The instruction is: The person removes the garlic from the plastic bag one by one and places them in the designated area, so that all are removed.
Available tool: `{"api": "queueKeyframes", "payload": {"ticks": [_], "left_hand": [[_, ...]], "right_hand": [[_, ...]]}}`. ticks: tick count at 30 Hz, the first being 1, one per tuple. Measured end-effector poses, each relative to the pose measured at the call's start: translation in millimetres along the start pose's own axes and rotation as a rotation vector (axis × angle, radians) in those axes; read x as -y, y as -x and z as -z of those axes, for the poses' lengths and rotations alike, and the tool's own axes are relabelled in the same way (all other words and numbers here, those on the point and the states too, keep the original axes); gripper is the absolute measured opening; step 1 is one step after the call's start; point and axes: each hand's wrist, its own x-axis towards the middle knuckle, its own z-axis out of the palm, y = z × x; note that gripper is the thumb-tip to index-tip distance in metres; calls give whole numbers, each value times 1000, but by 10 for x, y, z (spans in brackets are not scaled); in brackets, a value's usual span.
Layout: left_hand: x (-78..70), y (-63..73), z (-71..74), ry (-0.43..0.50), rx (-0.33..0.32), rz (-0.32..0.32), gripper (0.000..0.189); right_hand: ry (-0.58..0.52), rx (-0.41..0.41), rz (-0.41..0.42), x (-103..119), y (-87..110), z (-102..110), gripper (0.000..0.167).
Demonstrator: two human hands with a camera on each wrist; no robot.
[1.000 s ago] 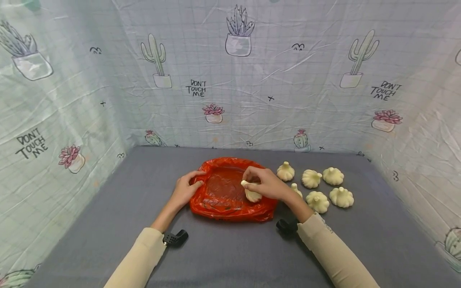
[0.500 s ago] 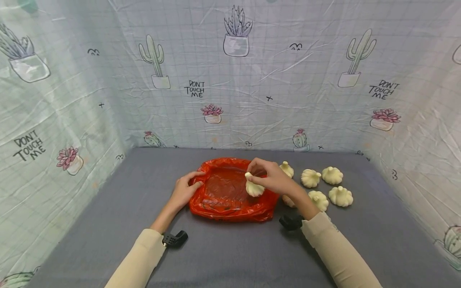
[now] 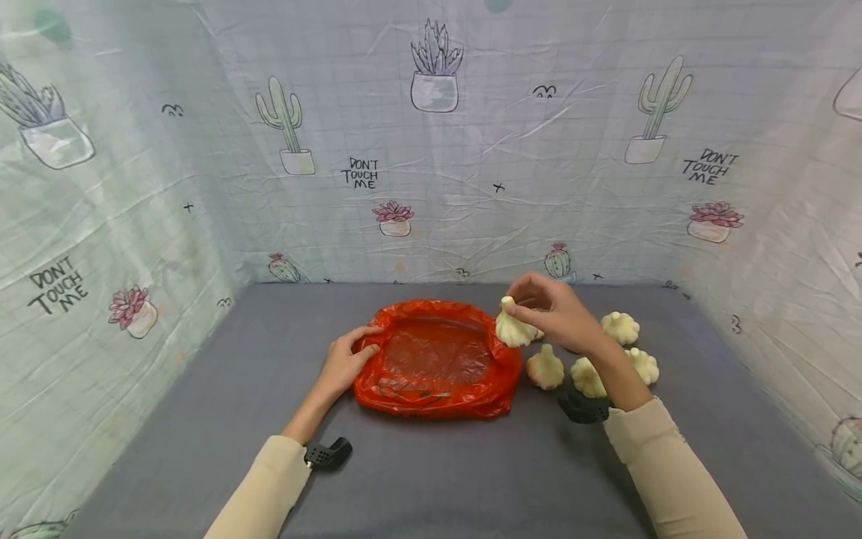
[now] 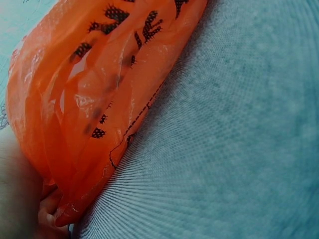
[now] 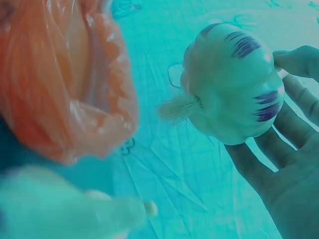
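Note:
A red plastic bag [image 3: 438, 408] lies open-mouthed on the table, its rim folded out. At its left rim my left hand [image 3: 343, 363] grips the plastic between thumb and fingers; the left wrist view shows part of these fingers under the bag [image 4: 89, 124]. My right hand [image 3: 555, 307] pinches a pale garlic bulb [image 3: 513, 329] by its stem, just over the bag's right edge. Close up in the right wrist view, this garlic bulb [image 5: 234, 84] has purple streaks and a tuft of roots.
Several more garlic bulbs sit right of the bag, among them a near one [image 3: 545, 367] and a far one [image 3: 619, 328]; my right arm partly covers others. A patterned cloth [image 3: 431, 150] stands behind the grey table [image 3: 431, 479].
My right hand has risen out of the bag's opening and moved right, carrying the garlic bulb with it. The left hand stays on the bag's rim.

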Motion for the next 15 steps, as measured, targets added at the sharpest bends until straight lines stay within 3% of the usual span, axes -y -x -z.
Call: {"api": "queueKeyframes", "payload": {"ticks": [9, 15], "left_hand": [[8, 15, 14, -11, 0, 11, 36], [-13, 16, 8, -12, 1, 10, 36]], "right_hand": [[103, 14, -55, -23, 254, 186, 16], [86, 84, -15, -68, 402, 268, 13]]}}
